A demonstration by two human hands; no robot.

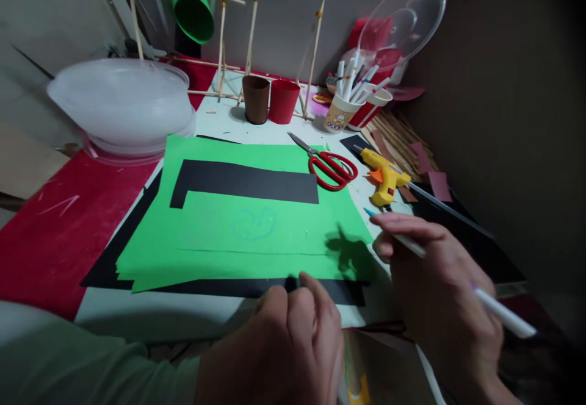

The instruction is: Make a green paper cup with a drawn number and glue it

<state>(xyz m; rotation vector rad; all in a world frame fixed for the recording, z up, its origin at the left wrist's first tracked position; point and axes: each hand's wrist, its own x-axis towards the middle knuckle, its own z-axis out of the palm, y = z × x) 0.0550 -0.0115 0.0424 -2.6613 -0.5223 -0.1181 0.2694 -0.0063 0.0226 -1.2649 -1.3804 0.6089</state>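
My right hand [439, 289] is closed around a white pen [412, 245] with a blue tip, which points left just past the right edge of the green paper sheets [256, 228]. My left hand [284, 344] is curled at the near edge of the stack, fingers pinched on the black paper [220, 287] under the green. A black L-shaped paper strip [242, 182] lies on the green sheets. Below it is a faint blue drawing [255, 223].
Red-handled scissors [327, 164] and a yellow glue gun [384, 176] lie right of the paper. Behind stand a brown cup [255, 99], a red cup [282, 101], a cup of markers [341, 109], a stick frame [251, 27] and clear plastic bowls [123, 106].
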